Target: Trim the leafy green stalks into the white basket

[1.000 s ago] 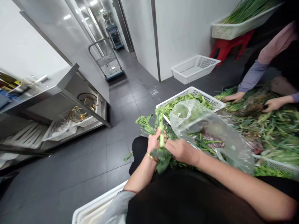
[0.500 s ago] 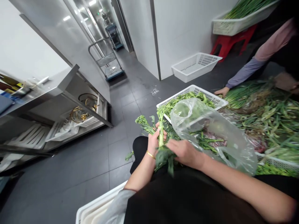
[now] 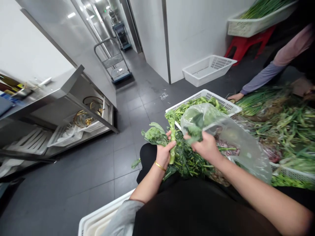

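My left hand point(image 3: 164, 151) is closed around a pale green broccolini stalk point(image 3: 173, 134), held upright with its florets at the top. Leafier broccolini point(image 3: 155, 133) sticks out to the left from behind the same hand. In my right hand point(image 3: 207, 147) are loose green leaves point(image 3: 195, 131), gripped by the fingers in front of a clear plastic bag point(image 3: 251, 160). Below and between the hands lies a heap of leafy greens point(image 3: 188, 160). Just beyond, a white basket point(image 3: 233, 109) holds trimmed green stalks point(image 3: 180, 111).
At right, a co-worker's hand point(image 3: 235, 97) rests by piled green onions point(image 3: 253, 101). A white basket point(image 3: 194, 77) stands against the wall, near a red stool point(image 3: 240, 46) bearing another basket point(image 3: 246, 28). A steel counter point(image 3: 71, 82) and a cart point(image 3: 120, 73) are to the left.
My right hand has moved up and right, away from the stalk, carrying leaves toward the bag. The stalk's lower end now shows bare. My left hand has kept its hold.
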Tool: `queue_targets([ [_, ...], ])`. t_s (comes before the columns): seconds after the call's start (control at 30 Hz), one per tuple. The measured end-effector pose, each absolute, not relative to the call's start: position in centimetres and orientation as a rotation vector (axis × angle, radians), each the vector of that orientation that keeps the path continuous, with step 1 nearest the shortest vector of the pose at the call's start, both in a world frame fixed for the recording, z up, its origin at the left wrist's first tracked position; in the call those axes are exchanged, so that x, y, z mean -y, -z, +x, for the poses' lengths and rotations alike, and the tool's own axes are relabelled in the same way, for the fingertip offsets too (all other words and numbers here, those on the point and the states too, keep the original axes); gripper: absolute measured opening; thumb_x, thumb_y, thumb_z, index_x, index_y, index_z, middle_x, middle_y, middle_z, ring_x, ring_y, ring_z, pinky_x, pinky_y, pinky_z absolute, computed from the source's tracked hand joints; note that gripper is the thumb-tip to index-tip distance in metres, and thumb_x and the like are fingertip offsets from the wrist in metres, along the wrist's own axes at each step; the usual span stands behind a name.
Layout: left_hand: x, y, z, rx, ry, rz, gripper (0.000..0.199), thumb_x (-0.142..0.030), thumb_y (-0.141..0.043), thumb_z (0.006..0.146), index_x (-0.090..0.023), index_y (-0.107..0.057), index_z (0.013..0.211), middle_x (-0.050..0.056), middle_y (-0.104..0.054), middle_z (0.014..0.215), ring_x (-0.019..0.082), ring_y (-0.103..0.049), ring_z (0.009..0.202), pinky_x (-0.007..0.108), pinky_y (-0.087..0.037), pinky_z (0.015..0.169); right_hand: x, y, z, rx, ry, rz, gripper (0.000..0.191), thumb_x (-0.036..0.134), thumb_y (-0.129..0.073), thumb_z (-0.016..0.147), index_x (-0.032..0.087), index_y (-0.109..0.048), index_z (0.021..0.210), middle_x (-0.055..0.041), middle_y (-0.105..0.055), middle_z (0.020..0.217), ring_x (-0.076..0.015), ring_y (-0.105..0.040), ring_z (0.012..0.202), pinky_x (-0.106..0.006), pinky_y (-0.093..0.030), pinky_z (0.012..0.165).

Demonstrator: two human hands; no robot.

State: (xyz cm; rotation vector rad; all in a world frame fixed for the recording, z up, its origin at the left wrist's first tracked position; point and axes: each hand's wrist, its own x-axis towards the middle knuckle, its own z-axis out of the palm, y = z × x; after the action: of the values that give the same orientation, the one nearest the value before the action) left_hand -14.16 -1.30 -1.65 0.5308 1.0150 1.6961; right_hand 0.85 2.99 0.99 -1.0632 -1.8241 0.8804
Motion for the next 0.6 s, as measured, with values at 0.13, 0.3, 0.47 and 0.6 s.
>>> queue_targets([
  [0.13,1.8,1.8,-12.9,-1.169,-1.633,0.688,0.045,-0.021,-0.084,0.054,-0.018,-0.071,0.097,0.005,-0.07,0.095,0.021,-0.063,0.097,0.036,-0.043,0.096,-6.8,-3.3,-0.3,1.659,-0.911,-1.33,0.034,0.048,-0.073,0.062,0.017,-0.06,0.065,-0.0036,-0.062,0.057,-0.0201,-0.058,0.058,-0.031,-0.046,0.057],
  [0.3,1.9,1.3,-11.3,-1.087,-1.64,0.6,0.045,-0.021,-0.082,0.057,-0.019,-0.068,0.1,0.004,-0.07,0.088,0.018,-0.065,0.091,0.031,-0.046,0.088,-5.9,-1.6,-1.8,1.349,-1.162,-1.236,0.037,0.049,-0.064,0.072,0.019,-0.053,0.053,-0.0014,-0.057,0.049,-0.0152,-0.053,0.047,-0.029,-0.045,0.052],
  [0.47,1.4,0.5,-12.2,-1.06,-1.66,0.398,0.045,-0.032,-0.077,0.065,-0.015,-0.065,0.104,0.002,-0.063,0.07,0.013,-0.059,0.063,0.025,-0.044,0.063,-2.5,-0.1,-1.5,1.398,-1.213,-1.052,0.031,0.046,-0.069,0.068,0.019,-0.058,0.058,-0.0034,-0.064,0.062,-0.0164,-0.058,0.059,-0.03,-0.05,0.063],
  [0.6,1.6,0.6,-14.2,-0.768,-1.517,0.43,0.06,-0.04,-0.074,0.067,-0.02,-0.055,0.12,0.002,-0.063,0.07,0.009,-0.049,0.053,0.021,-0.033,0.049,-3.8,-1.8,0.6,1.299,-1.284,-1.087,0.034,0.047,-0.07,0.069,0.02,-0.054,0.057,0.0004,-0.054,0.051,-0.0123,-0.046,0.046,-0.026,-0.04,0.045],
])
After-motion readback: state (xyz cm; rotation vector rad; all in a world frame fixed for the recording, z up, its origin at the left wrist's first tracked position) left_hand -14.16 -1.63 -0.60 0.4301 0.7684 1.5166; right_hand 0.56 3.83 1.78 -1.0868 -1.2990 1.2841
